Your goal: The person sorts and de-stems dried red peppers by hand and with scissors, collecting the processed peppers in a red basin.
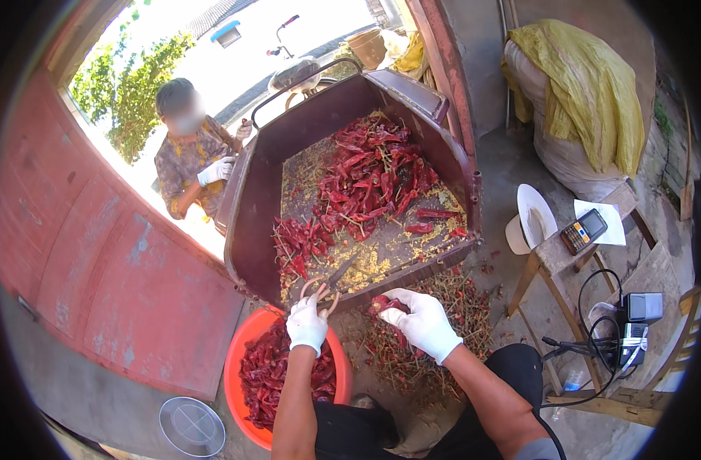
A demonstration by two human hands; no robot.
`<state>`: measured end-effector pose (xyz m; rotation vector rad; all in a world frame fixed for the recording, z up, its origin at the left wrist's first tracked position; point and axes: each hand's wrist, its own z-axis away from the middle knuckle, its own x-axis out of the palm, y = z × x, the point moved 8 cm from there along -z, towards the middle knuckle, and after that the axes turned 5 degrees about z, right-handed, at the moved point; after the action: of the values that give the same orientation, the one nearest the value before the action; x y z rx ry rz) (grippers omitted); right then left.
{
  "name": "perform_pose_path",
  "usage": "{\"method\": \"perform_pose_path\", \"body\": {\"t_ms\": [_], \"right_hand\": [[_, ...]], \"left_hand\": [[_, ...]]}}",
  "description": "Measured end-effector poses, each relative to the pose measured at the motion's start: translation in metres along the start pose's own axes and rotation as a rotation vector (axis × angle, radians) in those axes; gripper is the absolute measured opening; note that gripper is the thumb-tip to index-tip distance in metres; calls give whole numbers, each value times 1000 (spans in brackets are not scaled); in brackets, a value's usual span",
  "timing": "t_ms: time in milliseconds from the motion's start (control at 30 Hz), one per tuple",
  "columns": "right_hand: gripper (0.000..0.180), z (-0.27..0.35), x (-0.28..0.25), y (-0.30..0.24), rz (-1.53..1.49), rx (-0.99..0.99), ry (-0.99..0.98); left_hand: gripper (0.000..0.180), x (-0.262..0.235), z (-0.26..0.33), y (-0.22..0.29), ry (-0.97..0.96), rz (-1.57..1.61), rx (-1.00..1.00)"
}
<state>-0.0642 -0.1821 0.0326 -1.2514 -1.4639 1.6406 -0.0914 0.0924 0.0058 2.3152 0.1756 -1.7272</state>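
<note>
My left hand [307, 323], in a white glove, is closed on the looped handles of a pair of scissors [341, 271]; the dark blades point up and right over the cart bed's near edge. My right hand [423, 322], gloved too, grips a few dried red chili peppers [382, 304] just below that edge. In the brown metal cart bed [260, 203] lies a heap of dried red chili peppers [370, 180] among scattered yellow seeds. An orange basin [232, 360] full of red chilies stands below my left hand. Cut stems [465, 316] cover the floor beneath my right hand.
Another person [193, 157] in white gloves stands beyond the cart's left side. A red metal door [97, 253] and a round sieve [192, 427] are at left. On the right are a wooden stool [554, 253] with a handheld device [584, 231], a white hat [531, 218], cabled black boxes [634, 341] and a covered sack [573, 100].
</note>
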Motion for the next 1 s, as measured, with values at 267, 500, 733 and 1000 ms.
{"method": "perform_pose_path", "body": {"t_ms": [267,500,733,1000], "right_hand": [[38,3,-2,-10,-26,71,-28],[45,-3,-11,0,-53,58,47],[45,-2,-26,1,-57,84,79],[46,-3,-29,1,-10,49,95]], "left_hand": [[44,-2,-13,4,-92,-155,-2],[67,14,-9,3,-231,-12,-246],[66,-11,12,38,-322,1551,-284],[54,-60,24,88,-104,1909,-100]]}}
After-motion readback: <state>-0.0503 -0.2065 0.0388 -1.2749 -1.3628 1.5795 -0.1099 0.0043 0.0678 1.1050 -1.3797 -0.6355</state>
